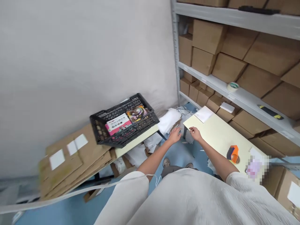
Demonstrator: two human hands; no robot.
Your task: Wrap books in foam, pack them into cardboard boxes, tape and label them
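Observation:
My left hand (175, 135) hangs over the gap between two tables, its fingers apart and nothing in it. My right hand (195, 133) is near the left corner of the cream table (217, 134), with its thumb and fingers pinched together; what they hold, if anything, is too small to name. White paper (203, 114) lies on that table beyond my right hand. An orange tape dispenser (232, 154) sits farther right on it. To the left, a black crate (124, 120) with printed packs (119, 123) inside stands on another table.
Flattened cardboard (70, 159) is stacked at the left. A metal shelf (211, 79) full of brown boxes rises on the right, bearing a tape roll (232, 87) and a yellow-black cutter (270, 112). White sheets (169, 120) lie below the wall. A white cable (77, 191) crosses the lower left.

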